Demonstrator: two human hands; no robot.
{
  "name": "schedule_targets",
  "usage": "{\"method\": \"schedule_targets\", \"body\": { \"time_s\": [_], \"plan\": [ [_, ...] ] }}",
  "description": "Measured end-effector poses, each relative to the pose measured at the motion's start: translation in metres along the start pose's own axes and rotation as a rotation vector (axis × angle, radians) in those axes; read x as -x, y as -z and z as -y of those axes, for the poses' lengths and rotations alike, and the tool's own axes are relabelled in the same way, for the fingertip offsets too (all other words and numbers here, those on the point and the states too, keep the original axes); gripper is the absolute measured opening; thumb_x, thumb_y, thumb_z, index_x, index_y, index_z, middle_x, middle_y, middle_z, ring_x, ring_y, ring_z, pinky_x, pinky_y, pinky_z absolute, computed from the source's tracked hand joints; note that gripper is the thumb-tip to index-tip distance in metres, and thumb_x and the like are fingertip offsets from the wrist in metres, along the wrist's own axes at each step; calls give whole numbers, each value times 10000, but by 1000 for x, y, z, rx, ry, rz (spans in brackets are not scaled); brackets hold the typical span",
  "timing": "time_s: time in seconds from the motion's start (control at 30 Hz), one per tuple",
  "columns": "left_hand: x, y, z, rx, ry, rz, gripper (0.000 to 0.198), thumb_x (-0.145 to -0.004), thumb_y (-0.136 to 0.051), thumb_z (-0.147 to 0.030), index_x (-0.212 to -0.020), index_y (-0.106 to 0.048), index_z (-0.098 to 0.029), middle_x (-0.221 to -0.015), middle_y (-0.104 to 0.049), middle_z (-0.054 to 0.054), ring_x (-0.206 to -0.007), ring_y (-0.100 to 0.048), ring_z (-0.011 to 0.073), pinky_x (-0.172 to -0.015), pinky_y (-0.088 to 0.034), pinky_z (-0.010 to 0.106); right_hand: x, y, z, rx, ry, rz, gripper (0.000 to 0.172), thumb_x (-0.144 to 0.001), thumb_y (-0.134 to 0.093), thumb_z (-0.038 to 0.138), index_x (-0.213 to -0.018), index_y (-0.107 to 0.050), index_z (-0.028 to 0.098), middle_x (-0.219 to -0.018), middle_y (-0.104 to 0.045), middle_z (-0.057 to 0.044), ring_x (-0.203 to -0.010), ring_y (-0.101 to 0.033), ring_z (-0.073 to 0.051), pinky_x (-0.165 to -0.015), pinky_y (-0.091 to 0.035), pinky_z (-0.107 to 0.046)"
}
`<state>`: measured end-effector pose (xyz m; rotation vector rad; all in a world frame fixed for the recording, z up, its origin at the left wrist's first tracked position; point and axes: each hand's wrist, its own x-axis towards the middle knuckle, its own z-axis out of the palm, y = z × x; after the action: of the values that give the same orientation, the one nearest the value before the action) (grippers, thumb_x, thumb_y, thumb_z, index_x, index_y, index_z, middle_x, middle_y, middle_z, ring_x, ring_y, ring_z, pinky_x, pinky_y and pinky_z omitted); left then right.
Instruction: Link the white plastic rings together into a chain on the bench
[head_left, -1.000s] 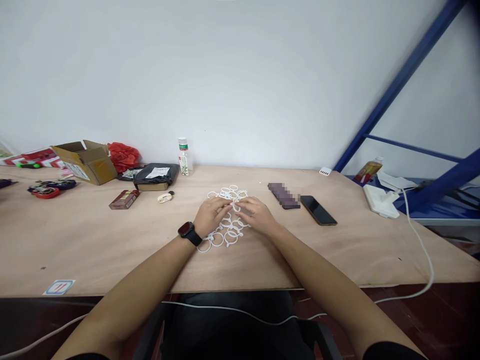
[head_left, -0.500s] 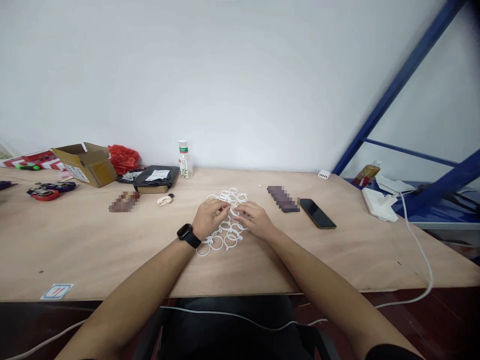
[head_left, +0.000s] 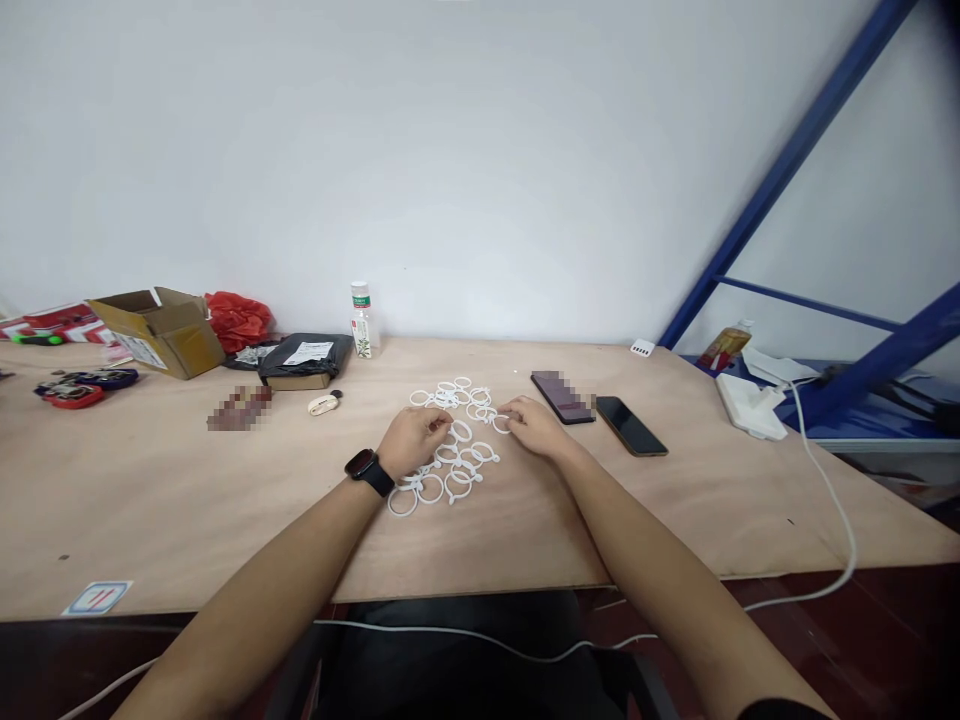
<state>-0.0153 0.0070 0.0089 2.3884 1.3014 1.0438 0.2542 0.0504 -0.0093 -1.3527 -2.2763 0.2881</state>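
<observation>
Several white plastic rings with small tabs, like curtain rings (head_left: 430, 489), lie spread and overlapping on the wooden table. My left hand (head_left: 411, 440), with a black watch (head_left: 363, 464) on its wrist, pinches one white ring (head_left: 462, 432) between thumb and fingers, tilted up over the others. To the right of it, my right hand (head_left: 536, 427) has its fingertips closed at the edge of another white ring (head_left: 502, 425), low over the table. Part of the heap is hidden behind my left hand.
Two phones, one purple (head_left: 561, 397) and one black (head_left: 631, 427), lie to the right. At the back stand a bottle (head_left: 361, 325), a black package (head_left: 307, 357) and an open carton (head_left: 161, 335). A white adapter (head_left: 750, 407) with a cable sits by the blue frame (head_left: 795, 150).
My hands have moved apart; the right one has shifted right to a ring at the heap's edge. A ring now shows clearly in my left fingers. The view has turned slightly.
</observation>
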Motion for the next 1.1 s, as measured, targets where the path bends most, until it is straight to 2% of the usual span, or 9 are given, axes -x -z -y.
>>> {"method": "schedule_targets", "body": {
  "time_s": [0.13, 0.23, 0.33, 0.5, 0.67, 0.8, 0.97, 1.03, 1.1],
  "plan": [
    [1, 2, -2, -5, 25, 64, 137, -833, -557, -197, -845, -693, -188, -781, -716, 4, -719, -641, 140, -700, -467, 250, -1, -3, 4, 65, 7, 38, 338, -811, -661, 357, -1102, -685, 186, -1067, -665, -101, -988, -599, -229, -901, -433, -330],
    [1, 3, -5, -39, 0, 134, 123, -824, -583, -231, -794, -692, -184, -801, -718, 16, -768, -646, 160, -744, -469, 273, -1, -6, 5, 96, 4, 39, 310, -801, -671, 323, -1078, -685, 184, -1087, -673, -103, -1020, -603, -234, -924, -433, -339],
    [2, 4, -7, -63, -19, 140, 156, -835, -594, -285, -771, -692, -182, -816, -716, 26, -788, -645, 173, -771, -469, 292, -1, -5, 7, 85, -1, -19, 333, -775, -665, 260, -1098, -672, 183, -1114, -674, -98, -1036, -606, -237, -937, -441, -348],
    [2, 1, -4, -62, -35, 79, 196, -879, -564, -323, -928, -708, -199, -904, -726, 38, -857, -652, 187, -822, -478, 317, 0, 1, 24, -13, 19, -186, 417, -734, -656, 224, -1149, -647, 192, -1120, -678, -82, -1000, -616, -231, -915, -469, -364],
    [1, -6, -1, 11, -115, -1, 310, -923, -532, -346, -1183, -631, -210, -985, -719, 48, -893, -652, 181, -858, -486, 333, 1, -5, 53, -136, 228, -299, 321, -746, -680, 235, -1065, -669, 204, -1039, -697, -72, -967, -623, -222, -890, -485, -379],
    [1, -7, -2, 52, -186, -60, 256, -925, -543, -340, -1125, -665, -238, -965, -722, 44, -872, -652, 175, -833, -490, 328, 2, -16, 71, -164, 376, -319, 269, -776, -683, 267, -1041, -667, 220, -1045, -703, -68, -988, -626, -222, -908, -471, -392],
    [0, -1, -6, 37, -162, -105, 180, -918, -551, -315, -948, -700, -218, -894, -723, 39, -826, -639, 167, -809, -478, 320, 4, -14, 74, -207, 300, -278, 323, -800, -688, 386, -1089, -661, 243, -1112, -685, -75, -1058, -607, -230, -959, -451, -401],
    [0, 3, -7, 0, -129, -99, 177, -917, -550, -316, -922, -691, -209, -858, -714, 38, -811, -626, 172, -799, -472, 324, 3, -9, 67, -221, 241, -255, 348, -816, -671, 420, -1112, -658, 238, -1122, -678, -79, -1074, -593, -233, -958, -451, -394],
    [-1, 7, -8, -32, -108, -97, 178, -920, -542, -316, -904, -679, -204, -840, -703, 39, -811, -614, 178, -794, -465, 329, 2, -5, 57, -225, 176, -234, 293, -869, -605, 406, -1093, -670, 229, -1103, -681, -80, -1056, -593, -225, -943, -453, -382]
  ]
}}
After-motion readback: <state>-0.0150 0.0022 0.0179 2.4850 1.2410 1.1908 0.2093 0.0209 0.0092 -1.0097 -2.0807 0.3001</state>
